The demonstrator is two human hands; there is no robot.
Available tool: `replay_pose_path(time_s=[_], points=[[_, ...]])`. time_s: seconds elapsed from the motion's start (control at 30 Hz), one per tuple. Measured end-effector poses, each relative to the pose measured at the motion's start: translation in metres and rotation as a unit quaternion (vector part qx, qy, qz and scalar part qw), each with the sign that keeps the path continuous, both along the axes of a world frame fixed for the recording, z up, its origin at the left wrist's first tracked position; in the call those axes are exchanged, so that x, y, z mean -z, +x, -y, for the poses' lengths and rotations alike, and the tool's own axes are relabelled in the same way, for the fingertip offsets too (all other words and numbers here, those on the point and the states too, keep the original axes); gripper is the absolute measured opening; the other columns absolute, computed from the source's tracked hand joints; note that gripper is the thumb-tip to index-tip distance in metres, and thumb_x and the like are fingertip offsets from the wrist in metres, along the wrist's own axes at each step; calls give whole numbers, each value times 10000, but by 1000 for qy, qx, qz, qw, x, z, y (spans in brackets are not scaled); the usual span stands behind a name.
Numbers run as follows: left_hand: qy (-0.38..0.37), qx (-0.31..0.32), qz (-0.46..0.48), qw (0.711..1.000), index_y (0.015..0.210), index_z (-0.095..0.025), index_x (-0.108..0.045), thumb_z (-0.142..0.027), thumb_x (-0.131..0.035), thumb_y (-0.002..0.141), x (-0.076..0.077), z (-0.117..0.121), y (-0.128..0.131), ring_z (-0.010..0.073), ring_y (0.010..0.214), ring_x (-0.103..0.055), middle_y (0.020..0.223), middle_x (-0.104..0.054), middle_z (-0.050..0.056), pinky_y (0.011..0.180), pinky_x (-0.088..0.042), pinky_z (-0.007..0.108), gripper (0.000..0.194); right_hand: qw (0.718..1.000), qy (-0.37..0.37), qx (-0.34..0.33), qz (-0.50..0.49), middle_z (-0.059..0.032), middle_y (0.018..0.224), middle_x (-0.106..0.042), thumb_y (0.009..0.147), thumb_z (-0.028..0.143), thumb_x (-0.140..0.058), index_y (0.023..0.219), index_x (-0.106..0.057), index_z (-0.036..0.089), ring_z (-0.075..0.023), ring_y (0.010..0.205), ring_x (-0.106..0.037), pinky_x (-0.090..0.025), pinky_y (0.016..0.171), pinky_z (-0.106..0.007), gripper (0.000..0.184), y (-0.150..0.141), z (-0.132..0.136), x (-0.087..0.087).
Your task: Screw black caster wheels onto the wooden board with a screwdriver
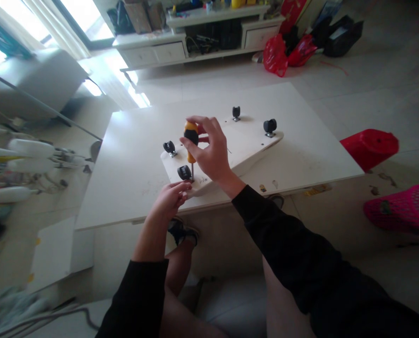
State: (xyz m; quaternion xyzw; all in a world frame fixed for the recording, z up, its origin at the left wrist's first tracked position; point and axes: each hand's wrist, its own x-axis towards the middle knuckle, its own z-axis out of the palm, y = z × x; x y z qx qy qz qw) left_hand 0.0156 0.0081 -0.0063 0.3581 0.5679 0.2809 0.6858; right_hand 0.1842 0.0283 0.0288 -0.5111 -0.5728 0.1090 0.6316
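Black sleeves lead out to the left hand, its fingertips near the nearest swivel caster; whether they pinch anything, I can't tell. The right hand grips a yellow-and-black screwdriver upright there. That fastening looks unfinished; three other casters already stand on the white board atop the table.

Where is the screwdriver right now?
In the head view, just left of centre, the screwdriver is upright in the right hand, its tip down beside the nearest black caster and the left hand.
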Motion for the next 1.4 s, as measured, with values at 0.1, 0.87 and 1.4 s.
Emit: replay_pose_path(time_s=[0.1, 0.87, 1.4], points=[[-5, 2, 9, 1000, 844, -54, -759, -90, -780, 777, 1, -1, -1, 14, 429, -444, 667, -622, 19, 355, -222, 139, 79, 1000, 15, -20, -7, -32, 1235, -681, 1005, 207, -473, 1323, -536, 298, -145, 1086, -685, -653, 942, -341, 336, 1, 0, 1], [-8, -7, 26, 1000, 809, -49, -748, -99, -780, 786, 3, -1, -1, 2, 426, -431, 686, -613, 21, 341, -257, 112, 64, 1000, 6, -16, 1, -47, 1278, -645, 1020, 287, -474, 1397, -471, 314, -166, 1111, -669, -657, 926, -377, 378, -1, 0, 3], [-27, -19, 40, 999, 804, -44, -731, -64, -753, 824, -1, 0, 1, -5, 412, -425, 682, -621, 22, 331, -266, 103, 36, 1000, -18, -17, -4, -46, 1282, -678, 1012, 319, -527, 1363, -525, 323, -157, 1118, -694, -673, 886, -307, 352, -4, 3, -3]])
